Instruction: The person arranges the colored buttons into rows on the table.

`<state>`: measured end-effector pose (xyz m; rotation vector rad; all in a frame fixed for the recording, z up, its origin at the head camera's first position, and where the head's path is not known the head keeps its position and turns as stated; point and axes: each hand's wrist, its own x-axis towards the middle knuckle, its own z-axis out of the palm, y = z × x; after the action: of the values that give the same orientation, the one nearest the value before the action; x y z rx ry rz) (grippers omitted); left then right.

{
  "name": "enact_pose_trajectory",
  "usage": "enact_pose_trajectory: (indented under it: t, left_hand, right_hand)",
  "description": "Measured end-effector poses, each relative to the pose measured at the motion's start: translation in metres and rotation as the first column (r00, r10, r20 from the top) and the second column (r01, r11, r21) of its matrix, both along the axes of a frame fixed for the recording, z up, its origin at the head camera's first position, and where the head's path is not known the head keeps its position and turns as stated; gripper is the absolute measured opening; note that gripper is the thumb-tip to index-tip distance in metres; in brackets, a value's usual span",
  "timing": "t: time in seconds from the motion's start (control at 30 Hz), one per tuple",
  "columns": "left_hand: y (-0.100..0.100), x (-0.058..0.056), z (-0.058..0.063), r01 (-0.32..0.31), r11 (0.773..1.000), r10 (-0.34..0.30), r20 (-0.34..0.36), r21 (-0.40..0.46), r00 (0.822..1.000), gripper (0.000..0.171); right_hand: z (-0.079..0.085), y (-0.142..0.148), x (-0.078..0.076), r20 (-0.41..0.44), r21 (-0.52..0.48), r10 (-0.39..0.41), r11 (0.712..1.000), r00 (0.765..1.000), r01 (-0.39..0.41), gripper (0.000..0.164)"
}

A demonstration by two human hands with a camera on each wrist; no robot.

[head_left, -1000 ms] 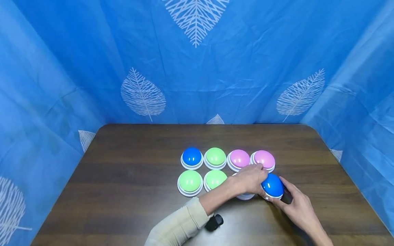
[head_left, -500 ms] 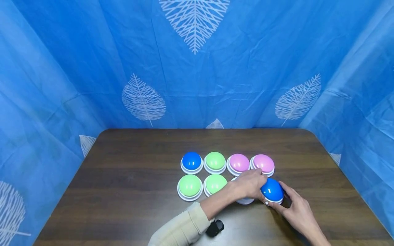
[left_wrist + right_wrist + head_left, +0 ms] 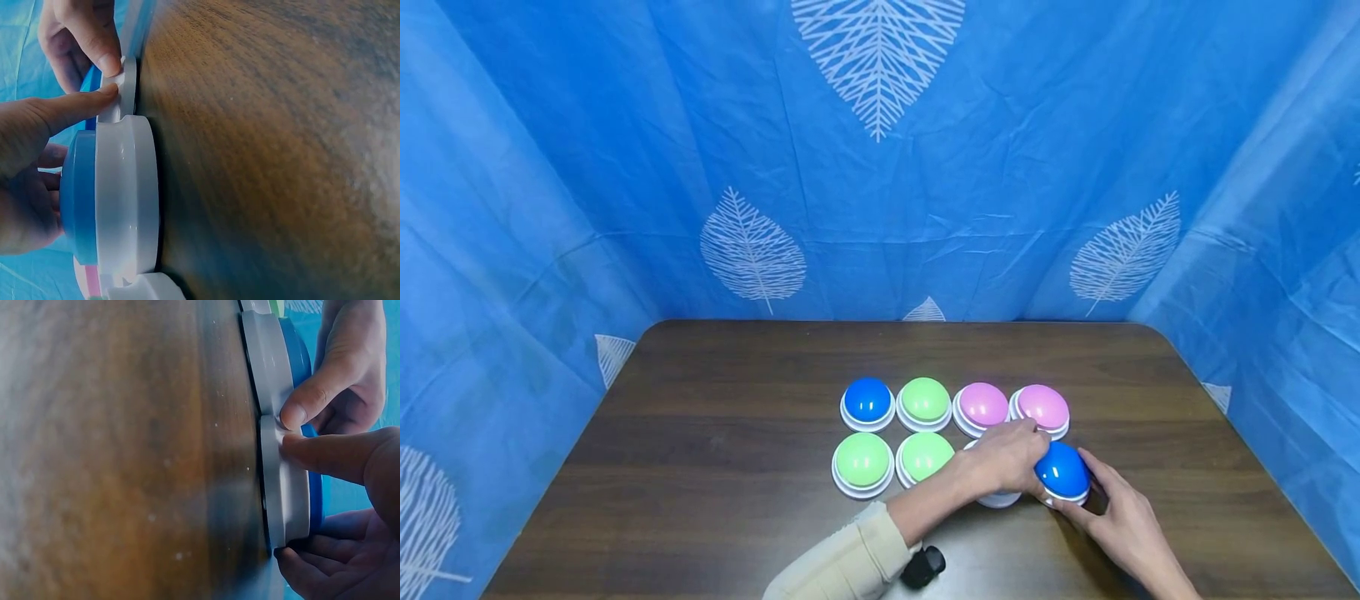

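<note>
A push button with a blue dome and a white base [image 3: 1062,471] sits at the right end of the near row. My right hand [image 3: 1126,523] grips it from the right, thumb [image 3: 331,456] on the base and fingers around the far side. My left hand [image 3: 1009,460] reaches over the row and holds the same button's left side, its thumb [image 3: 84,107] on the white base. Beneath the left hand, another blue-domed button [image 3: 81,197] stands beside it, mostly hidden in the head view.
Two green buttons [image 3: 861,461] continue the near row leftward. Behind them stand a blue button [image 3: 867,402], a green button [image 3: 924,400] and two pink buttons [image 3: 984,406]. A black device [image 3: 922,567] shows by the left cuff. Blue curtains [image 3: 880,225] surround the brown table [image 3: 715,467].
The head view has tilted up a little, so the table sits lower in it. Both hands keep hold of the blue button, with hardly any visible movement.
</note>
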<state>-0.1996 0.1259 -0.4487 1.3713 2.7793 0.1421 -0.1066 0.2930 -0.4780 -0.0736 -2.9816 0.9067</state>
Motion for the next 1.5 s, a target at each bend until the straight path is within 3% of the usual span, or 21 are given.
enact_pose_trajectory:
  t: [0.57,0.8,0.93,1.07,1.27,1.5]
  left_hand:
    - [-0.003,-0.004,0.002,-0.029,1.0,0.028,0.008,0.01,1.0,0.062]
    - [-0.008,-0.007,0.008,-0.048,0.998,0.048,0.012,0.028,0.999,0.064]
    - [-0.012,-0.008,0.012,-0.075,0.996,0.072,0.058,0.045,0.996,0.067]
    - [-0.018,-0.01,0.017,-0.097,0.994,0.093,0.082,0.043,0.992,0.067]
    - [-0.032,-0.014,0.021,-0.097,0.994,0.096,0.033,0.048,0.995,0.065]
    - [-0.05,-0.018,0.023,-0.123,0.989,0.121,0.032,0.079,0.992,0.063]
  right_hand:
    - [-0.002,0.0,-0.005,-0.054,0.025,0.02,1.0,0.998,-0.019,0.088]
    - [0.001,0.002,-0.009,-0.001,0.023,0.014,1.0,1.0,-0.014,0.093]
    - [0.004,0.002,-0.011,0.006,0.038,0.016,0.999,1.0,-0.016,0.094]
    - [0.008,0.001,-0.014,-0.01,0.049,0.016,0.999,1.0,-0.015,0.094]
    - [0.017,0.0,-0.019,-0.022,0.064,-0.006,0.998,1.0,0.007,0.093]
    - [0.026,-0.005,-0.023,-0.062,0.079,0.012,0.997,0.998,-0.007,0.089]
